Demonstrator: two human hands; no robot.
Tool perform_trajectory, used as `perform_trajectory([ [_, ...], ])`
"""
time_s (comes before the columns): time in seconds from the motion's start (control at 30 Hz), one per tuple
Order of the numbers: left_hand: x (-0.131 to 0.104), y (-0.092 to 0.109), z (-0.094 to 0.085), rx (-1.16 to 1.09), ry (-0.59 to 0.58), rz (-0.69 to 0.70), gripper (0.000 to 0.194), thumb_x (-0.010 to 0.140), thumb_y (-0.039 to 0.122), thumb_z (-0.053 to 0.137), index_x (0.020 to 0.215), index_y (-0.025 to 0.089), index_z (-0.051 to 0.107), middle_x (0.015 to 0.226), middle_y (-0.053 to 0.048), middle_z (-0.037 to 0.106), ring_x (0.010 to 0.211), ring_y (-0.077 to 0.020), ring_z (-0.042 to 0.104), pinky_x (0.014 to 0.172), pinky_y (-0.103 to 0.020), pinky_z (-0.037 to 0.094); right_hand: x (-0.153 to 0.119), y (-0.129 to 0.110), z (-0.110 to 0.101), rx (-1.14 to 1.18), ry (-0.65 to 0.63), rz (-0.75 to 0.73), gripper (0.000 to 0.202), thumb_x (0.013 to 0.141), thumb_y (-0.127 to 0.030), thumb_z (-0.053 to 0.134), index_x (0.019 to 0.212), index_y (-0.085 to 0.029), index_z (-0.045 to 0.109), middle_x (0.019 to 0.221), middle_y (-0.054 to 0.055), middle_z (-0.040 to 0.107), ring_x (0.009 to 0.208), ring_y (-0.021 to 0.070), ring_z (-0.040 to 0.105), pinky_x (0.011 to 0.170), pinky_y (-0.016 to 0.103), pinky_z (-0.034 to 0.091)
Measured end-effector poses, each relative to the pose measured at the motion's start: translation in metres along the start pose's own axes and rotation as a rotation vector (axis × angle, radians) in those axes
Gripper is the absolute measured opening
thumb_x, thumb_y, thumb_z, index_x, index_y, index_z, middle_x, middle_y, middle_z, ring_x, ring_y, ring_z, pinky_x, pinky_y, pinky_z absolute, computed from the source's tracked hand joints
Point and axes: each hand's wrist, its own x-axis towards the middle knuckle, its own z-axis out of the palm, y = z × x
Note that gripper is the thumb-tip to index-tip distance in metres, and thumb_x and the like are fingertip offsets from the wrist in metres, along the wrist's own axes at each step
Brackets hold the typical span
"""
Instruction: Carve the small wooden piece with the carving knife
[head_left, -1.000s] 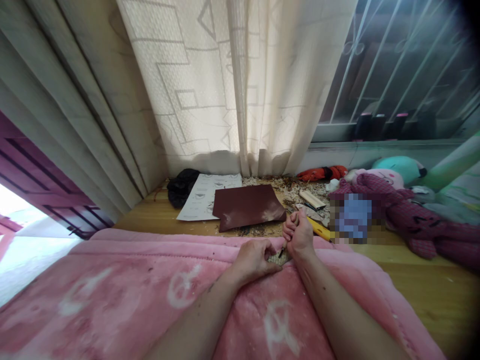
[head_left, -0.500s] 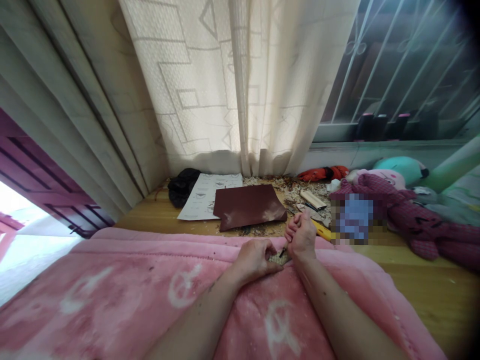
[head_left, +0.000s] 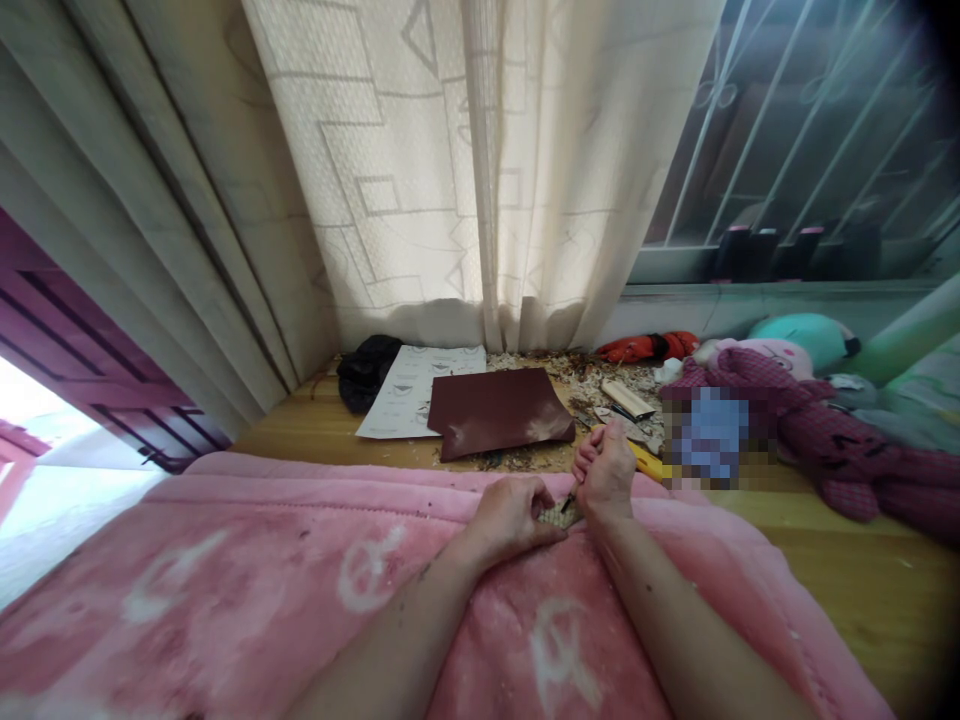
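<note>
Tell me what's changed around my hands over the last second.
Your right hand, closed on a slim dark-tipped tool, has shifted slightly to the right, now hiding more of the yellow object behind it. Nothing was visibly taken up or let go. Your left hand still holds the pale textured piece, and the brown sheet and white paper lie as they were.

From where I stand, a small, pale piece with a grid-like surface sits pinched in the left hand, partly covered by its fingers. A thin, dark tool slants down to it from the closed right hand, its upper part hidden.
</note>
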Motion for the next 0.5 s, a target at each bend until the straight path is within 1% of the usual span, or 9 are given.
perform_trajectory([
  [0.33,0.0003,-0.0011,0.0009,0.005,0.005,-0.006,0.033,0.058,0.039,0.067,0.084,0.019,0.064,0.079,0.0,0.063,0.068,-0.0147,0.053,0.055,-0.021,0.033,0.0009,0.0039,0.0013,-0.039,0.006,-0.023,0.04,0.077,-0.055,0.046,0.062,-0.02,0.034,0.04,-0.01,0.027,0.03,0.0042,0.018,0.029,0.015,0.013],
  [0.5,-0.0002,0.0012,0.0004,0.008,0.003,-0.024,0.033,0.058,0.039,0.068,0.084,0.019,0.064,0.076,0.001,0.063,0.066,-0.0139,0.053,0.054,-0.021,0.032,0.0019,0.0032,0.0014,-0.028,0.005,-0.002,0.04,0.076,-0.055,0.047,0.062,-0.02,0.033,0.04,-0.011,0.027,0.03,0.0039,0.017,0.028,0.015,0.012],
])
